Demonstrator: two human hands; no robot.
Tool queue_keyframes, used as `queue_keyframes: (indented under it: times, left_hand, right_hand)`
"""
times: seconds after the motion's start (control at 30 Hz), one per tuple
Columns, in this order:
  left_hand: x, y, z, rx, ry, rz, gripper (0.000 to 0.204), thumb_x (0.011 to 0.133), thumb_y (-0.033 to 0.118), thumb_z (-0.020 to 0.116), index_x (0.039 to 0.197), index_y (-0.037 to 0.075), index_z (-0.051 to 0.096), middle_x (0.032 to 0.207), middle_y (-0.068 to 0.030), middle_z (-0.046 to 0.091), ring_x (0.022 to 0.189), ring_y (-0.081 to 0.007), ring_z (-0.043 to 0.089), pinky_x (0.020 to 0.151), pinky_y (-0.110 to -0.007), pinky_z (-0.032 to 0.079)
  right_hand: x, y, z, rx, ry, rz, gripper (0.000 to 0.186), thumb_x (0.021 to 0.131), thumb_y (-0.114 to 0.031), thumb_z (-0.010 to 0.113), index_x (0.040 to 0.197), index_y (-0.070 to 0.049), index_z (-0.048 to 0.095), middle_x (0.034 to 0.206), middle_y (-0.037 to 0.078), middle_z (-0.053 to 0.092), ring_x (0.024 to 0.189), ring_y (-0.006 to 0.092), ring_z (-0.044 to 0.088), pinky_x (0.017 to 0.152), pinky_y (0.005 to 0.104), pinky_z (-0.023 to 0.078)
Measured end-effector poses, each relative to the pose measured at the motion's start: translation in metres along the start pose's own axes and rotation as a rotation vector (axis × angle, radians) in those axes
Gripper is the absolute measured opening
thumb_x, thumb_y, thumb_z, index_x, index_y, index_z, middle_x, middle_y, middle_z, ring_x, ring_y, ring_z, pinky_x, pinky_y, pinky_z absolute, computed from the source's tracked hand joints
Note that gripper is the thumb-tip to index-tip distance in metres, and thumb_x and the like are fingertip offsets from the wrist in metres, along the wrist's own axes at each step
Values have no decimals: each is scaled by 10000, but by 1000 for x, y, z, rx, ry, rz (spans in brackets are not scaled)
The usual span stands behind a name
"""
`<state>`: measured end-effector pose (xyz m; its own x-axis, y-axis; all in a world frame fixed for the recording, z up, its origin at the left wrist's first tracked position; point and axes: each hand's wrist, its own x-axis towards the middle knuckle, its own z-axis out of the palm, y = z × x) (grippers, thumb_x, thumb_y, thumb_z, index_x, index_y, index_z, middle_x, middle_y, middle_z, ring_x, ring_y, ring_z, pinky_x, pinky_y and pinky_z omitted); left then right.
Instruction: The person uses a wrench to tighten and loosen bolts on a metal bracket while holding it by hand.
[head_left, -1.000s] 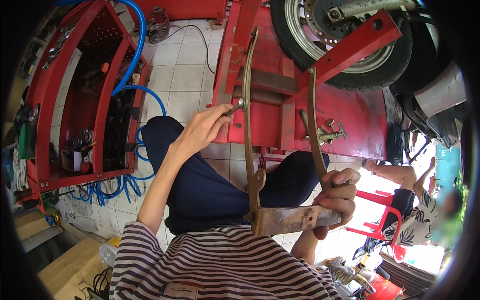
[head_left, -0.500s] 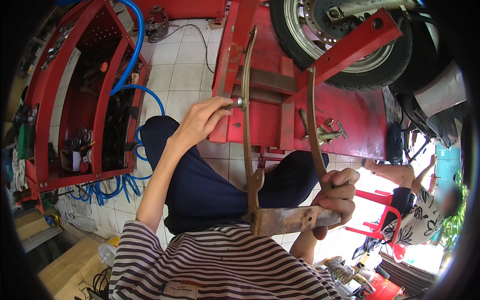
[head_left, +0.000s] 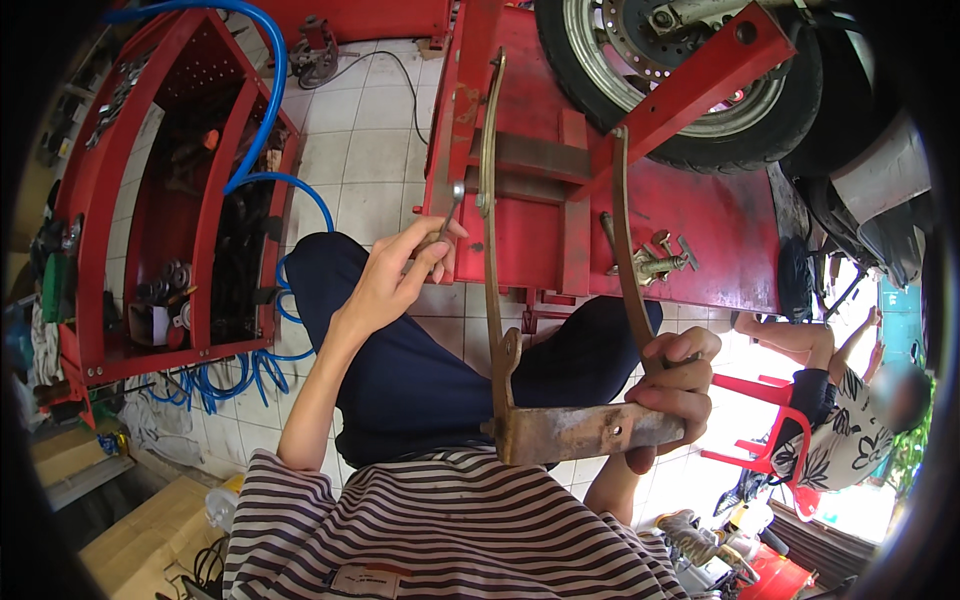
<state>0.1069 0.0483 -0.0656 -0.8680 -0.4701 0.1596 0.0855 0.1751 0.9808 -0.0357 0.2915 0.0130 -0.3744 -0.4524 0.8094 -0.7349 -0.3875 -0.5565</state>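
Wrench [head_left: 453, 207] has come off the bolt [head_left: 481, 201], now just left of it, pinched in left hand [head_left: 385, 283]. Right hand [head_left: 680, 385] fingers clamped round metal bracket's [head_left: 560, 436] near right corner, seemingly steadying it; bracket's far ends at red stand [head_left: 700, 80].

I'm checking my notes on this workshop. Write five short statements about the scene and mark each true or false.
1. The left hand holds a wrench. True.
2. Only one hand is holding something. False: the right hand grips the metal bracket.
3. The wrench touches the bracket. False: a gap shows between them.
4. A black tire is in view. True.
5. The floor is bare wood. False: it is pale tile.
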Motion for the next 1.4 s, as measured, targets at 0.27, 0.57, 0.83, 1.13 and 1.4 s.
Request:
queue_keyframes:
  times: [0.27, 0.57, 0.83, 1.13, 1.4]
  left_hand:
    - [3, 8, 1, 107, -42, 1, 212, 996, 61, 534, 1186, 24, 620, 701, -27, 570, 614, -96, 514, 574, -265, 445]
    - [5, 23, -13, 355, -39, 0, 190, 957, 120, 604, 1120, 24, 621, 676, -83, 649, 568, -151, 602, 541, -282, 458]
    - [1, 21, -1, 205, -54, -43, 84, 942, 82, 597, 976, 16, 558, 656, -102, 638, 570, -246, 638, 548, -323, 478]
    - [10, 18, -6, 393, -90, 58, 122, 909, 16, 588, 950, 27, 474, 640, -126, 615, 589, -350, 607, 562, -399, 482]
    - [24, 7, -14, 562, -78, 243, 165, 889, 18, 616, 1025, 19, 524, 695, -155, 653, 660, -362, 652, 569, -417, 501]
  right_hand:
    - [0, -2, 2, 0, 11, 9, 700, 756, -781, 566, 896, -97, 596, 760, 25, 549, 1010, 277, 437, 737, 377, 481]
    - [0, 0, 3, -4, 31, 10, 698, 735, -794, 575, 876, -111, 594, 739, 11, 517, 1007, 266, 429, 714, 353, 459]
    - [0, 4, 2, 45, 46, -20, 678, 711, -786, 613, 862, -126, 620, 713, -1, 511, 987, 255, 433, 702, 338, 463]
    - [2, 7, 8, 98, 122, -49, 639, 717, -750, 636, 860, -127, 648, 705, -18, 542, 968, 235, 453, 680, 294, 495]
    - [5, 8, 4, 75, 72, -55, 629, 725, -730, 653, 869, -119, 668, 687, -31, 501, 879, 209, 399, 647, 305, 459]
